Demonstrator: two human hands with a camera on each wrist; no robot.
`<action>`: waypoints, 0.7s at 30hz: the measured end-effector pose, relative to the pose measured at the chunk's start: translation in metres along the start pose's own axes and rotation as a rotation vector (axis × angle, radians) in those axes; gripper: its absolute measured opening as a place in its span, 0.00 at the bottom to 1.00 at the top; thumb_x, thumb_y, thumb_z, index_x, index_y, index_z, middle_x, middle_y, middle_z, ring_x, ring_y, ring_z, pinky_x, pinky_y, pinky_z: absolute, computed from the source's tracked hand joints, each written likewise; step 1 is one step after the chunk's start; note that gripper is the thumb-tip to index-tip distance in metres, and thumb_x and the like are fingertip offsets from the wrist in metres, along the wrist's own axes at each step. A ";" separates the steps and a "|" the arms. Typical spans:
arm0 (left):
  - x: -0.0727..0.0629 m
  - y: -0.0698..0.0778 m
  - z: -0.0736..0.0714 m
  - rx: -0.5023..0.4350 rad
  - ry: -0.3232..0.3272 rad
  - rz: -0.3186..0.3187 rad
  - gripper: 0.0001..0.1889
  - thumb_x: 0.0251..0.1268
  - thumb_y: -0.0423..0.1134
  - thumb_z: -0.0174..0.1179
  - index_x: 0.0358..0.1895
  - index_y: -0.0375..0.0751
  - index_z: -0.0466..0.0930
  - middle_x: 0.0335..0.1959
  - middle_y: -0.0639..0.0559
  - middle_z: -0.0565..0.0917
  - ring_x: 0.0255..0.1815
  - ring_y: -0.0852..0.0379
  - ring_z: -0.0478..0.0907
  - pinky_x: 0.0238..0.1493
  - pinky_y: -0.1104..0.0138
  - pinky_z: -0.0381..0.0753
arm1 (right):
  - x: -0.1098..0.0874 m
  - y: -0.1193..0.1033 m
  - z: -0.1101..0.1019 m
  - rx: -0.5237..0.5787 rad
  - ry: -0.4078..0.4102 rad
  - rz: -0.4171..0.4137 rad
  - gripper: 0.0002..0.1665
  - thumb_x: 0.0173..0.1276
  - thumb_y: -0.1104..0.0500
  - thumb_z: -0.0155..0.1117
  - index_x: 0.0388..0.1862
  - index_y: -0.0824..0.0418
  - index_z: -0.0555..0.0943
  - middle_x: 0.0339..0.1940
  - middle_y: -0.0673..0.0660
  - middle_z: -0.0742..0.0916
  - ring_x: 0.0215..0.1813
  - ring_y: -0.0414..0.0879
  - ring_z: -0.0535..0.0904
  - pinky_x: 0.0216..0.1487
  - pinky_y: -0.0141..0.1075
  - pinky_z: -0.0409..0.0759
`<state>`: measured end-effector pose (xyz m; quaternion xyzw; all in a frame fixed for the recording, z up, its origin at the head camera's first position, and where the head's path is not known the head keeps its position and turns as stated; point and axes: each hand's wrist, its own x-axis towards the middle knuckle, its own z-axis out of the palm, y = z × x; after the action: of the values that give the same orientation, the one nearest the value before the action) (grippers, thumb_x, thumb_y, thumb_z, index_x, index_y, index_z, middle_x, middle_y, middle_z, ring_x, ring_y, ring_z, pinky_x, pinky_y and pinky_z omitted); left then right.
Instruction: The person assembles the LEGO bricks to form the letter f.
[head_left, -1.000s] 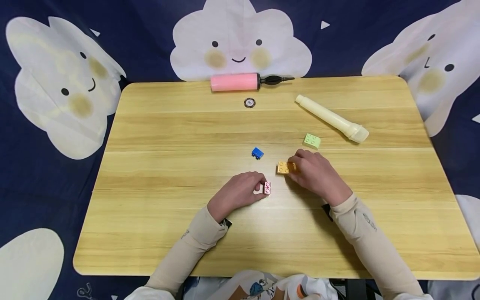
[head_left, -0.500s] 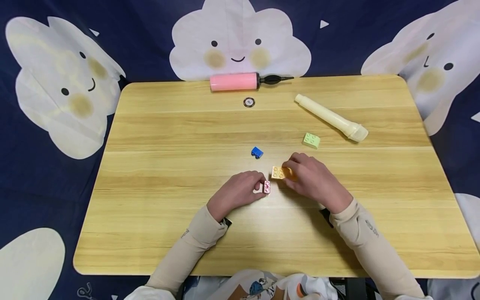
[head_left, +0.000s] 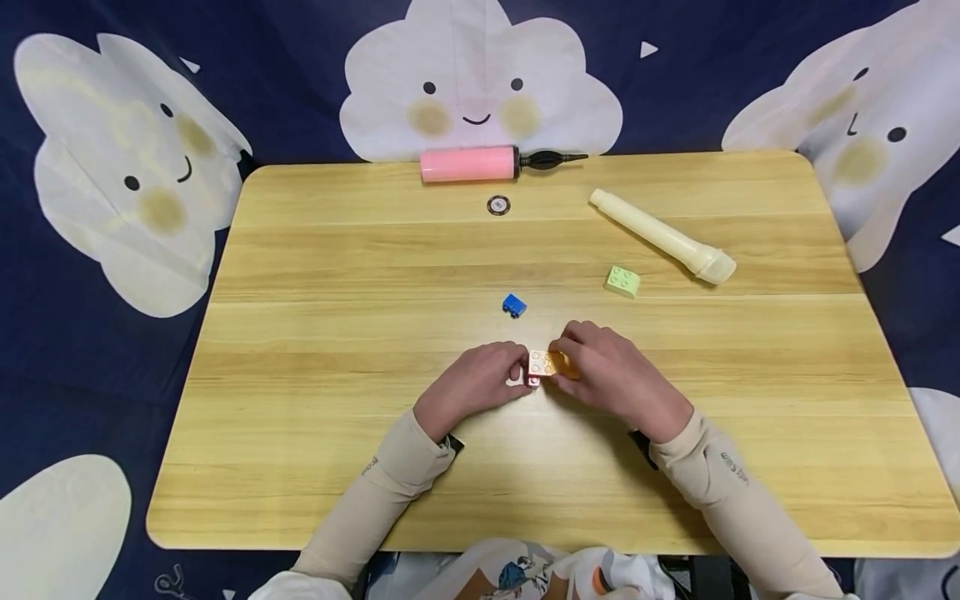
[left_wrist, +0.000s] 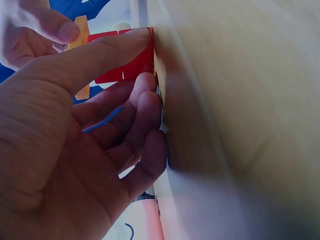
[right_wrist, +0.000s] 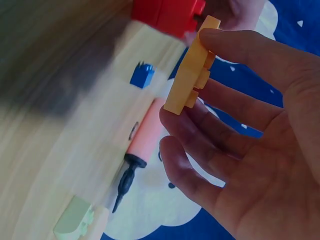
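Note:
A stack of red toy bricks (left_wrist: 136,66) stands on the table; my left hand (head_left: 478,379) pinches it between thumb and fingers. From above, only part of its studded top shows. In my right hand (head_left: 617,373) a flat orange brick (right_wrist: 187,75) is gripped at one end, studs up. The free end of that brick overlaps the red stack from the right in the head view. Whether the two touch, I cannot tell. A small blue brick (head_left: 513,306) lies beyond both hands, and a light green brick (head_left: 622,282) rests behind the right hand.
Along the table's (head_left: 300,350) far edge lies a pink hand pump (head_left: 468,165) with a black nozzle. A round black-and-white chip (head_left: 498,205) sits in front of it. At the back right, a cream microphone-shaped tube (head_left: 663,237) lies slanted.
My right hand has moved left and toward me with the orange brick, which has gone from beside the red stack to over it. The left hand stays in place.

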<state>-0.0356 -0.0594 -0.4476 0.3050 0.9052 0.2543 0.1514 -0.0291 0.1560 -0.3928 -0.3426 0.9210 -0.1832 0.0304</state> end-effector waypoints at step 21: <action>0.000 0.000 -0.002 0.007 -0.016 -0.003 0.11 0.64 0.46 0.68 0.37 0.47 0.77 0.27 0.59 0.74 0.29 0.61 0.70 0.32 0.69 0.71 | 0.002 -0.012 0.009 -0.014 0.000 -0.033 0.19 0.55 0.56 0.80 0.41 0.64 0.85 0.36 0.54 0.79 0.34 0.47 0.73 0.35 0.41 0.76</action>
<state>-0.0364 -0.0601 -0.4463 0.3060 0.9053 0.2486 0.1582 -0.0217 0.1438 -0.3967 -0.3579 0.9164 -0.1772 0.0249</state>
